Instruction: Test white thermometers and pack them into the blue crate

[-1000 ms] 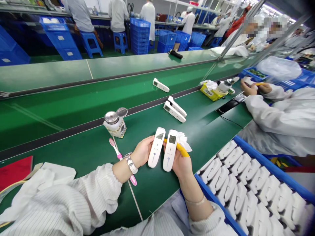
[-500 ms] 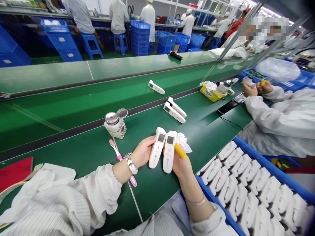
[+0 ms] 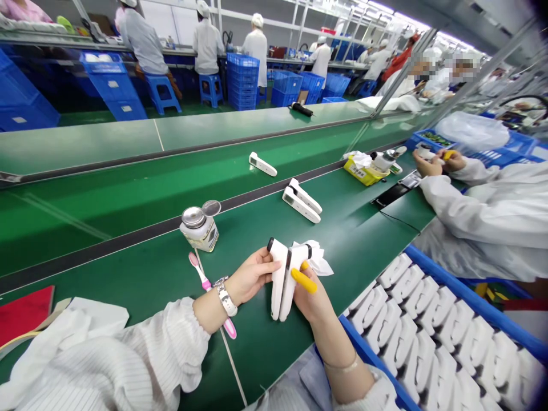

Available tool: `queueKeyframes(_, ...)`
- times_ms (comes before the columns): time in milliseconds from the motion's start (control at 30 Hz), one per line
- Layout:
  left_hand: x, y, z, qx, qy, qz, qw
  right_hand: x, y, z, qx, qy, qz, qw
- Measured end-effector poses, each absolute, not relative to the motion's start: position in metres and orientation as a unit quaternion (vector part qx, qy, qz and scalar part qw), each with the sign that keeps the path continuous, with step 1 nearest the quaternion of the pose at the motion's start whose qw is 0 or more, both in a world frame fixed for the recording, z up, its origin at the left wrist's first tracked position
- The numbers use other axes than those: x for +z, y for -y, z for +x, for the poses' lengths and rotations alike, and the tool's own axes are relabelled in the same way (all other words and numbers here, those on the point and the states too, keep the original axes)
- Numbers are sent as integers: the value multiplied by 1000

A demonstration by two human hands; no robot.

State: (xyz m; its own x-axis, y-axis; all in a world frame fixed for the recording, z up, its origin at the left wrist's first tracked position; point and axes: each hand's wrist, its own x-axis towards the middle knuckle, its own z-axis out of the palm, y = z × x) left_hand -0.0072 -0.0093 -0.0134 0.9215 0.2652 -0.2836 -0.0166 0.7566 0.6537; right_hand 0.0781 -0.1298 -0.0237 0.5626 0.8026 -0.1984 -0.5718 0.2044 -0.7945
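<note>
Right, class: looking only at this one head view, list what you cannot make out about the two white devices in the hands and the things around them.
- Device screens: the left device and right device are turned edge-on, so their displays are hidden.
- Right hand: a tissue sits behind it; whether the fingers grip it is hidden.
- Bottle label: too small to read.
- Tray: cut off by the right and bottom edges.
- Toothbrush: partly hidden by the left hand's wrist.

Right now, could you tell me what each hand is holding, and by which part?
The left hand grips one white thermometer around its body; the right hand grips the other thermometer likewise, plus a white wipe.
</note>
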Motion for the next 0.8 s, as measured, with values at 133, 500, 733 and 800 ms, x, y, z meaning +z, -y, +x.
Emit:
queueKeyframes(133,-13,10,-6,84,-172,342,920,-23,129,77,446,136,-437,769)
queueKeyframes(500,-16,11,-6,99,-188,387,897,-25,130,73,475,136,-419,762)
queueKeyframes(733,-14,14,-4,136,-209,373,894,-19,127,72,435,119,-454,769)
queueKeyframes(800,-15,12,-4,134,-203,358,902,-20,127,73,422,107,-461,774)
